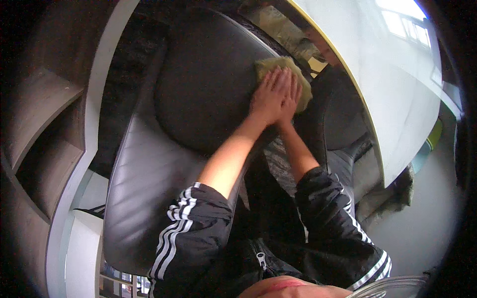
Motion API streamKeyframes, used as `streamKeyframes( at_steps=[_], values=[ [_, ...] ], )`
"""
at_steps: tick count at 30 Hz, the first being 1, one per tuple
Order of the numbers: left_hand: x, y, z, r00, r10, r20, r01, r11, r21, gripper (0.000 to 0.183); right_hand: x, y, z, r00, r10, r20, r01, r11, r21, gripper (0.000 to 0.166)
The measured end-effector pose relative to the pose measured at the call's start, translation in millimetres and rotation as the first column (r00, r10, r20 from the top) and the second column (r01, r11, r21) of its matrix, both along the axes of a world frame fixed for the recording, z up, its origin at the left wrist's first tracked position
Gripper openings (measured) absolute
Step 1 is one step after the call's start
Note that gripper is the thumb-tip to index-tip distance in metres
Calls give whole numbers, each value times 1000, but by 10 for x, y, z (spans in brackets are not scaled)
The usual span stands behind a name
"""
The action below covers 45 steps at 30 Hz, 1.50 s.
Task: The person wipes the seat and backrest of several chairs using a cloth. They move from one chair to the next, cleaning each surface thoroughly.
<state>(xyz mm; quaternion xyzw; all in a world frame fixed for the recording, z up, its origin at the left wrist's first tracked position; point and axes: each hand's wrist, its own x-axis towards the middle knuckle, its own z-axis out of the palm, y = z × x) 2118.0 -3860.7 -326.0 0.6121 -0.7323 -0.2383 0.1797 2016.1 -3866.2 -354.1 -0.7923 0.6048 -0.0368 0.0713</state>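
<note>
A fuzzy yellow-green cloth (303, 87) lies bunched against the edge of a dark leather chair's padded part (208, 74). Both hands press on it, close together and partly overlapping, fingers stretched forward. My left hand (267, 98) comes in from the lower left and covers the cloth's near side. Beside it, my right hand (292, 97) rests on the cloth from below, partly hidden by the left one. The palms are hidden. A smooth, creased leather section (149, 186) of the chair spreads out left of my left forearm.
A white tabletop with a yellowish edge (395, 74) curves along the upper right. Another dark leather seat (343, 115) is beneath it. Open wooden shelving with a pale edge (93, 93) stands on the left. Grey floor (421, 223) shows at the right.
</note>
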Motion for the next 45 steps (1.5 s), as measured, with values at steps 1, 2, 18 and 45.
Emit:
streamKeyframes(
  at_steps=[1,2,18,45],
  values=[
    [-89,40,35,999,-30,-27,30,1000,-7,72,11,83,33,998,-53,-22,53,999,-13,59],
    [-156,47,49,998,8,-57,-8,1000,1,71,38,116,38,994,-95,-46,94,995,-32,58],
    [2090,-638,-168,922,386,-25,-386,913,-136,61,2220,-913,23,922,370,-113,-378,924,-54,62],
    [-204,825,137,828,545,132,-560,791,246,75,211,331,170,881,463,96,-457,783,422,57]
  ],
)
